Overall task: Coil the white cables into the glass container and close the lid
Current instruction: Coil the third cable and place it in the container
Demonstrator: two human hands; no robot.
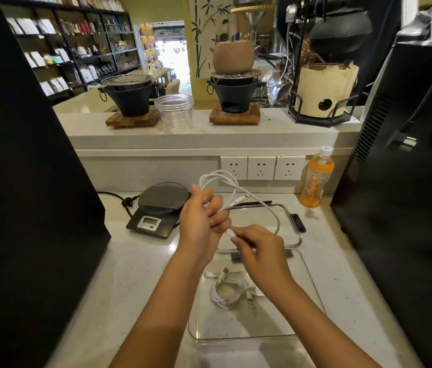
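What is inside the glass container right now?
Inside the glass container lies one coiled white cable with its plugs showing, plus a second white cable beside it. The right forearm covers most of that second one, so its shape cannot be seen.

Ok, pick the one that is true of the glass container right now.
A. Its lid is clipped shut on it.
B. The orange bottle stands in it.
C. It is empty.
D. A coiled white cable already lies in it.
D: a coiled white cable lies on the bottom of the glass container, while the lid lies apart behind it and the hands work another cable above.
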